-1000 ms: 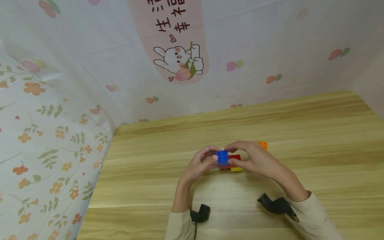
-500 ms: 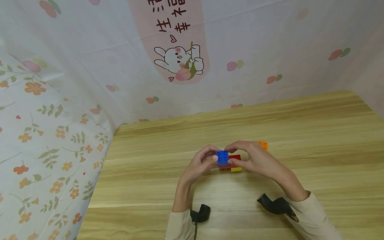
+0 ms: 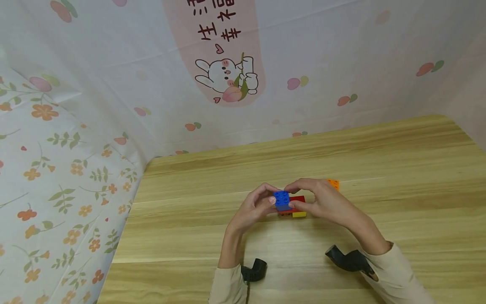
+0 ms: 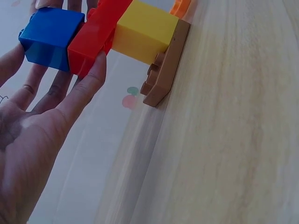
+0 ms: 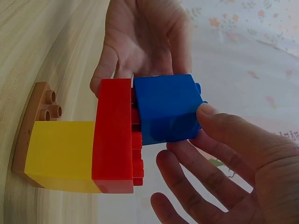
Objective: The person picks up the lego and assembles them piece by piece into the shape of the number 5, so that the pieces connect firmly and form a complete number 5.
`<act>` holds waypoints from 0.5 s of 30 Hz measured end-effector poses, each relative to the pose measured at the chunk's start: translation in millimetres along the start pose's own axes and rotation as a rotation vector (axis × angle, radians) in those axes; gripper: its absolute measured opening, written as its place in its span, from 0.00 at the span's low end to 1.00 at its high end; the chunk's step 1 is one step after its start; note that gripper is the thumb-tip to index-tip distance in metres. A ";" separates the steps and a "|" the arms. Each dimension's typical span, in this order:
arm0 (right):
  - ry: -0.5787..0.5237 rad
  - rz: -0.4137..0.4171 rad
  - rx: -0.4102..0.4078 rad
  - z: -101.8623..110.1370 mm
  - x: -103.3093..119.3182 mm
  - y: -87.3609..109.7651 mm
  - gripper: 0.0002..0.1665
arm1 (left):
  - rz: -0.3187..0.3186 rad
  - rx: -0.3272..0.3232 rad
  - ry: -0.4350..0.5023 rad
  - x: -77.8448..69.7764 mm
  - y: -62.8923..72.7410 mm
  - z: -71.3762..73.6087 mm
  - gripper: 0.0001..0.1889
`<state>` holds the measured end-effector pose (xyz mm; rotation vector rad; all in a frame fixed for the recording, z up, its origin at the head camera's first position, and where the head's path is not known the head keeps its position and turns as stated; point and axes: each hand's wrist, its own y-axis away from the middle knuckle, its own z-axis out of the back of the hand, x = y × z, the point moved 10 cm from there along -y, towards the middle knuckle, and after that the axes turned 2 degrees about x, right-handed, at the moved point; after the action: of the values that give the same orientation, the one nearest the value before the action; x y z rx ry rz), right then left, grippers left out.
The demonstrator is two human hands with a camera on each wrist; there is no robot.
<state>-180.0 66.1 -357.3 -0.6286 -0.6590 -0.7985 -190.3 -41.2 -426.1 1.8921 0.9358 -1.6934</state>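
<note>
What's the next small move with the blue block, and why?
I'd probably press the blue block down onto the red block: the right wrist view shows red studs exposed between the two, so the blue one seems not fully seated, and the right hand grips it.

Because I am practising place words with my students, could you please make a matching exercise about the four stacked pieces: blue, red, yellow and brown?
Column 1
1. blue block
2. red block
3. yellow block
4. brown plate

Column 2
A. directly under the red block
B. lowest in the stack
C. highest in the stack
D. directly on the yellow block

Right pairs: 1-C, 2-D, 3-A, 4-B
</note>
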 end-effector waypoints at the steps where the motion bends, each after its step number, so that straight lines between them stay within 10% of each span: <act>1: 0.002 -0.001 -0.001 0.0 -0.2 0.0 0.15 | -0.002 0.001 -0.002 0.0 0.0 0.0 0.18; 15: -0.010 -0.028 0.002 -0.2 -2.7 0.2 0.15 | -0.018 0.004 -0.007 -0.9 0.0 -0.6 0.18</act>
<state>-181.2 67.2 -359.5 -0.6234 -0.6790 -0.8216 -189.9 -41.0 -425.1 1.8848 0.9503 -1.7122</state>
